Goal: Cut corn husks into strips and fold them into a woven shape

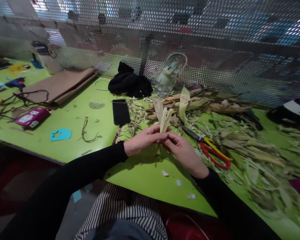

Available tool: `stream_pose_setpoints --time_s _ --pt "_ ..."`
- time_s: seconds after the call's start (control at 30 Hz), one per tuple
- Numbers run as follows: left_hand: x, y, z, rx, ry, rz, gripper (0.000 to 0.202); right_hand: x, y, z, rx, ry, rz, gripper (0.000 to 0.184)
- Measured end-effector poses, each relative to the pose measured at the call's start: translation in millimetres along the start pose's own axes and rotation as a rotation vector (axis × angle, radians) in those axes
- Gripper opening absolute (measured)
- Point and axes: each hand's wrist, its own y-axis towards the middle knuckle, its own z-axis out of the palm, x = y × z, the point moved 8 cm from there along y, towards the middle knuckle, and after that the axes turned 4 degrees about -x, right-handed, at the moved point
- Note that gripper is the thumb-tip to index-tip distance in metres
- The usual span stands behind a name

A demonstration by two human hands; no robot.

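Observation:
My left hand [143,140] and my right hand [182,150] meet over the green table [72,140], both pinching the base of a small bundle of pale corn-husk strips [165,120] that stands upright between the fingertips. Both hands are closed on it. Red-and-yellow-handled scissors [210,150] lie just right of my right hand. Behind the hands is a heap of dried husks [190,103]. Black sleeves cover both arms.
A black phone [121,111] lies left of the husks. A black cloth [130,83] and a pale green water bottle [168,76] stand by the perforated metal screen. Brown paper [60,85], a magenta box [32,117], a blue card [60,134] lie at left. Husk scraps cover the right.

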Motion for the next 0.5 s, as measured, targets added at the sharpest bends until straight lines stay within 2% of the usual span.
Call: stream_pose_setpoints --time_s 0.17,0.4,0.5 --pt "6.4 -0.1 -2.9 -0.046 0.039 -0.013 0.017 -7.7 -8.5 -8.3 -0.055 -0.037 0.013 0.035" --pt "11.8 -1.1 -8.3 -0.107 -0.035 -0.043 0.016 -9.0 -8.4 -13.5 -0.175 0.167 0.009 0.033" --pt "12.7 -0.8 -8.3 -0.101 -0.039 -0.053 0.011 -9.8 -8.1 -15.4 -0.201 0.169 0.012 0.033"
